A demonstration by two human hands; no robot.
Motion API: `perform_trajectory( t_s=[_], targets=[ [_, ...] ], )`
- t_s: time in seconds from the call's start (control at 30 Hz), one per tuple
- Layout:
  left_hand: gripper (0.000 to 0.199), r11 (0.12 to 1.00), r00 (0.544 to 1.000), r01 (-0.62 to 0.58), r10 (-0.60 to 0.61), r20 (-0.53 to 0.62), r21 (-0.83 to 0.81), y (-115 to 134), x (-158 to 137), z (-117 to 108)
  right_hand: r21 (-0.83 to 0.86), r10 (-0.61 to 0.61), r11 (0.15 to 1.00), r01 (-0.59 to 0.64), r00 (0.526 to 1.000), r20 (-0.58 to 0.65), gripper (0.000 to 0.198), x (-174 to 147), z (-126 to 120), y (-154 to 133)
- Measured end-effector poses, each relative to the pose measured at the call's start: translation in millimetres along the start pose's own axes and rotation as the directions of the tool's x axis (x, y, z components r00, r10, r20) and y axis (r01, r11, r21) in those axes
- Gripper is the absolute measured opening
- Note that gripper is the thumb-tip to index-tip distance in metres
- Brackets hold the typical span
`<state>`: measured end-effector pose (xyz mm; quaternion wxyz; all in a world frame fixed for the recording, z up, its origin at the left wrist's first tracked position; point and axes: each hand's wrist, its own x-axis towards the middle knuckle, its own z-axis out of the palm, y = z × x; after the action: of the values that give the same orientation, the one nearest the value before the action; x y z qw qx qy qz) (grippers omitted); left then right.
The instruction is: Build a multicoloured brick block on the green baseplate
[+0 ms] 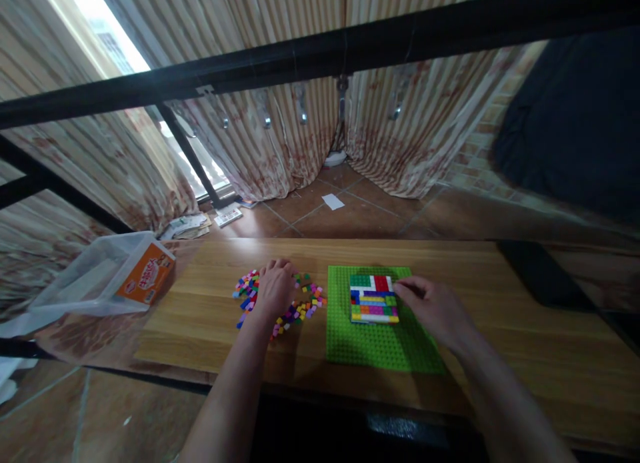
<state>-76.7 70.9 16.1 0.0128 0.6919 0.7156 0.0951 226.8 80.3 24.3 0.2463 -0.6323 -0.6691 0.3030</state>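
A square build of colourful toy bricks (374,299) sits on a bright green studded baseplate (385,353). At the build's upper right edge is my right hand (434,309), thumb and fingers drawn together in a pinch. Whatever lies between those fingertips is too small to make out. My left hand (275,288) rests palm down over a scattered pile of small loose bricks (305,306), left of the baseplate. Its fingers are bent and slightly apart, their tips partly hidden, and I see nothing held in them. Some bricks are covered by this hand.
The wooden table (185,316) carries the baseplate and pile. A clear plastic bin (95,283) with an orange label stands at the left. A dark flat object (545,276) lies at the right. Beyond run a black metal bar (280,59) with hooks and long curtains (300,149).
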Motion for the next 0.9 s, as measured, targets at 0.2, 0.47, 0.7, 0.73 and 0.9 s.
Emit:
perform_trajectory(
  t_s=[0.2, 0.47, 0.7, 0.73, 0.9],
  targets=[
    [0.016, 0.964, 0.983, -0.092, 0.048, -0.176, -0.249, 18, -7, -14, 0.009, -0.011, 1.000, 0.011, 0.999, -0.043, 0.028, 1, -3, 1],
    [0.008, 0.758, 0.905, -0.424, 0.332, -0.267, -0.495, 96, -29, 1, 0.003, -0.021, 1.000, 0.021, 0.998, -0.065, 0.022, 0, 1, -4],
    [0.005, 0.779, 0.910, -0.414, 0.334, -0.246, -0.471, 117, -28, 13, 0.021, -0.059, 0.998, 0.061, 0.994, -0.088, 0.023, -1, 2, 0],
    [0.005, 0.783, 0.909, -0.415, 0.337, -0.245, -0.463, 116, -28, 14, 0.025, -0.059, 0.998, 0.062, 0.994, -0.088, 0.024, 0, 2, 0],
    [0.008, 0.789, 0.915, -0.397, 0.302, -0.268, -0.469, 114, -32, 13, 0.036, -0.055, 0.998, 0.058, 0.996, -0.077, 0.024, -1, 1, 0]
  ],
)
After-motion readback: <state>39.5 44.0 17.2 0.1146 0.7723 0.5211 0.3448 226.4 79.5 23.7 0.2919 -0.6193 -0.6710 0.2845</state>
